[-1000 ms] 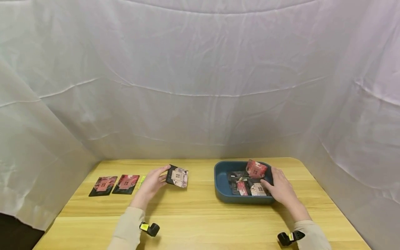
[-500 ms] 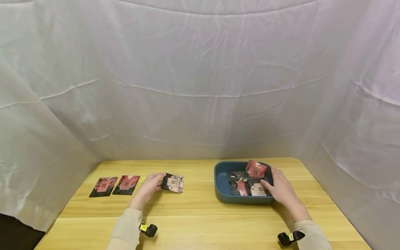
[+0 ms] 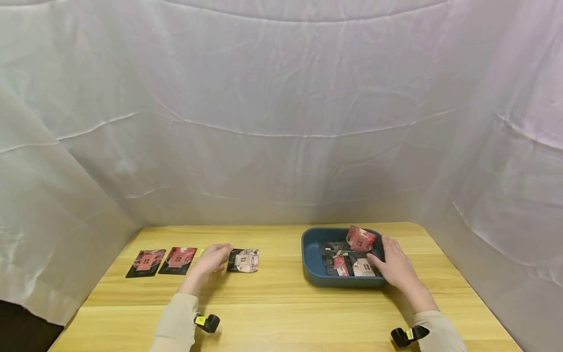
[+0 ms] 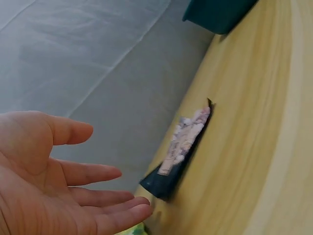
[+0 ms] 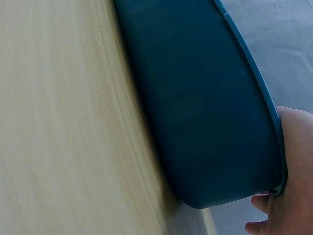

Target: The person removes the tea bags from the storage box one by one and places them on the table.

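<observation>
A flat black sachet with a pale floral print (image 3: 244,260) lies on the table just right of my left hand (image 3: 213,259). In the left wrist view that hand has its fingers extended, and a gap separates them from the sachet (image 4: 181,147). A yellow-green item (image 4: 134,229) is mostly hidden under the same hand. My right hand (image 3: 396,261) grips the right end of a blue plastic bin (image 3: 313,254), thumb over the rim and fingers outside. Several sachets lie in the bin, including a red-printed one (image 3: 360,238) leaning on the back wall and a pale one (image 3: 363,267).
Two black sachets with red prints, an outer one (image 3: 146,262) and an inner one (image 3: 178,260), lie side by side at the left of the wooden table (image 3: 281,318). Pale fabric (image 3: 281,146) hangs behind the table and along both sides.
My left hand lowered the pale-printed sachet leftward and down onto the table and let go of it. The right hand and the bin have stayed in place.
</observation>
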`<state>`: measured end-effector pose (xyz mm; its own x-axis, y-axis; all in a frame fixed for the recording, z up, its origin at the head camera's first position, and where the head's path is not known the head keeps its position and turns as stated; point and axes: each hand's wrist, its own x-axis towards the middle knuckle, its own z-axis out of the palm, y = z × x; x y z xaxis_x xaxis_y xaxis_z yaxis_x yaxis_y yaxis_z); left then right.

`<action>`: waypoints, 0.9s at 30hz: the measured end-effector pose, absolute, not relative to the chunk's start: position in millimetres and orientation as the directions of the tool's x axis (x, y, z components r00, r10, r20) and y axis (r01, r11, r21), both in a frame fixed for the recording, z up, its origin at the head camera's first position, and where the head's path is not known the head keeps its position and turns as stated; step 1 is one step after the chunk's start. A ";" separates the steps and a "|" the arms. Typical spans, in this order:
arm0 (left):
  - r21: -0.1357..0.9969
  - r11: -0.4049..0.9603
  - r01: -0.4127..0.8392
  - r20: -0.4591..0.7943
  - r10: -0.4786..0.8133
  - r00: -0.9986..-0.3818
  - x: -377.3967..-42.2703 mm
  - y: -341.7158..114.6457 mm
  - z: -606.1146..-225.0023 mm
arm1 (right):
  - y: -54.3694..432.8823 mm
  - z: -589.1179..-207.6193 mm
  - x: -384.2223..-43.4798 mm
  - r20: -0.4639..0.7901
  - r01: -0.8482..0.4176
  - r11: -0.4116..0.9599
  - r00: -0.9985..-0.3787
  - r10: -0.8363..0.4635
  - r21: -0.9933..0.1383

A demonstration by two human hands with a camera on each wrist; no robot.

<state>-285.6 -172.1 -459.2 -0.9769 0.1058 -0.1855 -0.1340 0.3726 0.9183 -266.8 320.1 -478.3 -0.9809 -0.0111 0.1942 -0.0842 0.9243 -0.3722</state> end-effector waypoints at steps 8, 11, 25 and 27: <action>0.915 0.396 -0.083 -0.142 0.123 -0.982 -276.5 -176.5 -440.7 | 319.9 -478.9 -267.1 0.192 -0.083 0.923 -0.981 -0.010 -0.375; 0.915 0.401 -0.046 -0.107 0.133 -0.985 -275.3 -174.3 -436.0 | 320.4 -479.5 -267.2 0.191 -0.081 0.923 -0.982 -0.008 -0.377; 0.913 0.398 0.090 0.007 0.205 -0.979 -262.5 -140.1 -409.6 | 320.1 -479.0 -266.7 0.182 -0.078 0.923 -0.983 -0.009 -0.377; 0.915 0.390 0.101 0.016 0.216 -0.976 -261.1 -134.0 -406.4 | 319.9 -478.7 -266.6 0.183 -0.080 0.922 -0.983 -0.010 -0.378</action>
